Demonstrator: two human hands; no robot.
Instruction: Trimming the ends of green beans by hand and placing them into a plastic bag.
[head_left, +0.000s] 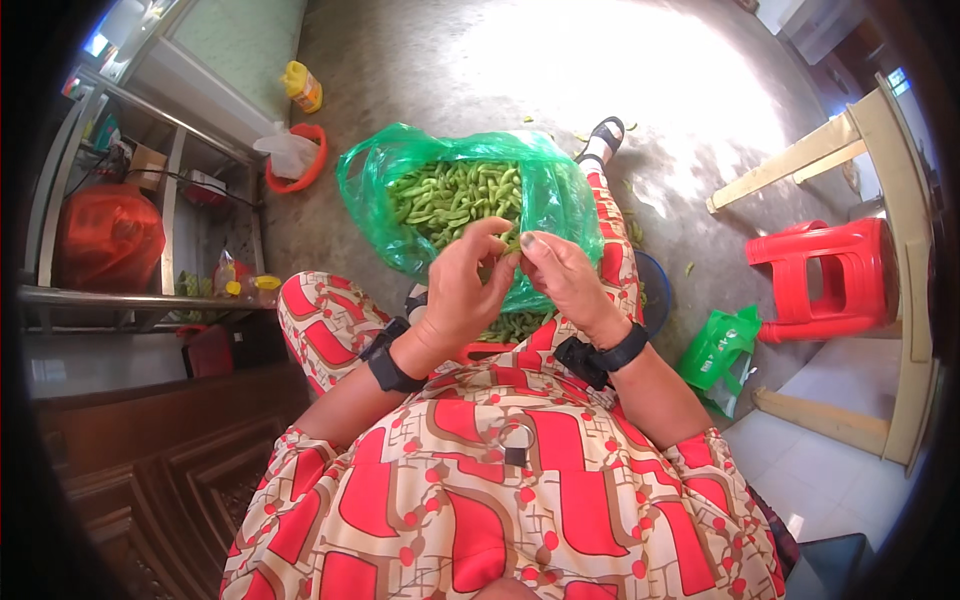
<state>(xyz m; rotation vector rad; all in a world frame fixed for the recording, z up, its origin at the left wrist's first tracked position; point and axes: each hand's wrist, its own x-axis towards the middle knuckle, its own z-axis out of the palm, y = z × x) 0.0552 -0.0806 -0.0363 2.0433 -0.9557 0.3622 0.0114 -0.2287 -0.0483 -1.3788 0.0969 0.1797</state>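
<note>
My left hand and my right hand meet in front of me, fingertips together on a small green bean pod. Both thumbs and index fingers pinch it, and the fingers partly hide it. Just beyond them a green plastic bag lies spread open, filled with a heap of green soybean pods. Below my hands, more pods lie in a red container between my legs, mostly covered by my wrists and the bag.
At right are a blue-rimmed basin, a green shopping bag, a red plastic stool and a wooden frame. A metal rack stands at left. Beyond it are an orange basin and a yellow jug.
</note>
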